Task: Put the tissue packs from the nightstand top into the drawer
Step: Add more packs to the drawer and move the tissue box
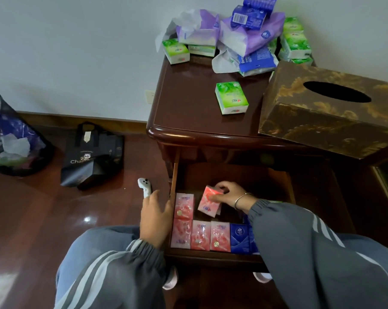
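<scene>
Both hands are down at the open drawer (210, 256): the right hand (227, 195) pinches a pink tissue pack (208, 202) by its upper end, holding it tilted just above the drawer floor, while the left hand (154, 219) rests with loose, spread fingers against the drawer's left wall, gripping nothing. Just below the right hand, along the near edge of the drawer, a row of pink packs (200, 235) already lies flat, with a blue pack (239, 238) at its right end, partly under the sleeve; two more pink ones run up the left side beside the left hand. So the job looks partly done, with a good deal left. Well beyond both hands, up on the nightstand top (188, 103), a single green pack (232, 98) lies alone, and farther back against the wall sits a heap of green, purple and blue packs (239, 39), some of them torn open with loose tissue spilling out. A brown patterned tissue box (326, 114) stands on the top's right corner, above the right arm; it may crowd any reach towards the green packs stacked behind it. Left of the left hand, on the floor, lie a white controller (144, 186), a dark bag (92, 157) and a mesh bin (12, 134), none of them in the way.
</scene>
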Demonstrator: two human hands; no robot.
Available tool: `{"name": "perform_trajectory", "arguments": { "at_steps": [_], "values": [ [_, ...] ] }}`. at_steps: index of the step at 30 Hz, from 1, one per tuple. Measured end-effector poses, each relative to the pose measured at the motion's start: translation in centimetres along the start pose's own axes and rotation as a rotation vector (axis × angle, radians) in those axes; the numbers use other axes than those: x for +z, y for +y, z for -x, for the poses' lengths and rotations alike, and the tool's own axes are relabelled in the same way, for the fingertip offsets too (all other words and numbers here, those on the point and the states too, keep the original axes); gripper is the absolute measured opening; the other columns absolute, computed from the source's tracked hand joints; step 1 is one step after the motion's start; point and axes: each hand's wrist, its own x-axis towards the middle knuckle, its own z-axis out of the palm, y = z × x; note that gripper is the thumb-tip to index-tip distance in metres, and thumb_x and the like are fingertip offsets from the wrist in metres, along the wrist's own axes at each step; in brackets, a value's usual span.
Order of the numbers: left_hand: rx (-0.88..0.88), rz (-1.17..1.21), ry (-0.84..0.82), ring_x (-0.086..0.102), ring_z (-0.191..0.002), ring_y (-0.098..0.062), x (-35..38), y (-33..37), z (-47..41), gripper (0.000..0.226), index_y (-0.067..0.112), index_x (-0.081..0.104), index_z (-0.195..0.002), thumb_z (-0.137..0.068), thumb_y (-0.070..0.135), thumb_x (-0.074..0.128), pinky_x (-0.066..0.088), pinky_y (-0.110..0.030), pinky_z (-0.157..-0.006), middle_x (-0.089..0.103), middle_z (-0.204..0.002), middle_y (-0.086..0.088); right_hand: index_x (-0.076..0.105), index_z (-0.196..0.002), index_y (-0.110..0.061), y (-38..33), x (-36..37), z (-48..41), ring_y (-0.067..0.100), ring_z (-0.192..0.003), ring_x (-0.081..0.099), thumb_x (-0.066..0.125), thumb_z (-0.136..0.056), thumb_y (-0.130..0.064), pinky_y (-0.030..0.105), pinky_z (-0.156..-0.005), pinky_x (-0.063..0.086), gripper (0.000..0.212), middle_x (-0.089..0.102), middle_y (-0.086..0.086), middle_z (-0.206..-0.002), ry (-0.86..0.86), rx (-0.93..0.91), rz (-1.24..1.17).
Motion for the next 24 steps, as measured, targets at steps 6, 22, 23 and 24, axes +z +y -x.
{"name": "perform_trajectory", "arguments": {
  "at_steps": [6, 22, 23, 24],
  "values": [
    [0.012, 0.027, -0.206, 0.063, -0.098, -0.018, 1.2, -0.6, 0.4, 0.027, 0.015, 0.056, -0.119, -0.099, 0.025, 0.042, 0.050, -0.038, -0.090, 0.065, -0.111, -0.003, 0.046, -0.136, -0.014, -0.1, 2.7, -1.4, 0.025, -0.122, 0.048, 0.068, -0.081, -0.043, 0.031, -0.099, 0.041, 0.065, 0.047, 0.012, -0.137, -0.064, -0.012, 0.216],
    [0.016, 0.006, -0.202, 0.062, -0.099, -0.019, 1.6, -0.9, 0.0, 0.025, 0.017, 0.055, -0.118, -0.097, 0.027, 0.045, 0.049, -0.039, -0.091, 0.062, -0.114, -0.004, 0.012, -0.151, -0.023, 1.1, 5.4, 0.4, 0.025, -0.138, 0.034, 0.062, -0.089, -0.024, 0.033, -0.108, 0.034, 0.080, 0.029, 0.007, -0.153, -0.089, 0.065, -0.118],
    [0.021, 0.003, -0.203, 0.061, -0.099, -0.019, 1.6, -0.9, 0.0, 0.025, 0.016, 0.055, -0.118, -0.097, 0.027, 0.045, 0.049, -0.039, -0.091, 0.062, -0.114, -0.004, 0.014, -0.151, -0.020, 1.1, 5.5, 0.4, 0.025, -0.136, 0.037, 0.063, -0.088, -0.023, 0.036, -0.110, 0.036, 0.079, 0.034, 0.009, -0.151, -0.073, 0.069, -0.112],
    [0.025, -0.002, -0.205, 0.061, -0.099, -0.020, 1.5, -0.9, 0.0, 0.026, 0.016, 0.055, -0.119, -0.097, 0.027, 0.045, 0.049, -0.040, -0.092, 0.062, -0.115, -0.004, 0.015, -0.150, -0.018, 1.2, 5.7, 0.3, 0.025, -0.133, 0.042, 0.062, -0.089, -0.024, 0.039, -0.109, 0.038, 0.077, 0.039, 0.011, -0.148, -0.072, 0.070, -0.099]
  ]
}}
